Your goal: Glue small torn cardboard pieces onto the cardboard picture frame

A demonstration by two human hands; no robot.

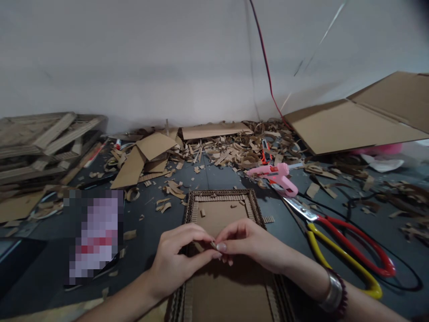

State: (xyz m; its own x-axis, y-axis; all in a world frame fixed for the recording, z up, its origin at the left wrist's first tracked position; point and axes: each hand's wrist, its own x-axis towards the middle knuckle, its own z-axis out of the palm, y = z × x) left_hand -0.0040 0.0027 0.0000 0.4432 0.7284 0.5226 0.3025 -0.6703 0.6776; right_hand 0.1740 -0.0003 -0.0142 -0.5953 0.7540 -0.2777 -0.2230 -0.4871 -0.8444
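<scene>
My left hand (181, 257) and my right hand (246, 241) meet over a rectangular cardboard frame (221, 210) lying flat on the dark table. Both hands are closed in a pinch on a small cardboard piece (213, 244) held between their fingertips. The frame has a raised corrugated border, and a few tiny cardboard bits lie inside it. My right wrist wears a silver and dark bracelet (333, 293).
A pink glue gun (278, 175) and large red-and-yellow scissors (342, 241) lie right of the frame. Cardboard scraps (231, 150) litter the back. A big cardboard sheet (355, 120) sits far right, stacked cardboard strips (43, 143) far left, a blurred object (97, 235) near left.
</scene>
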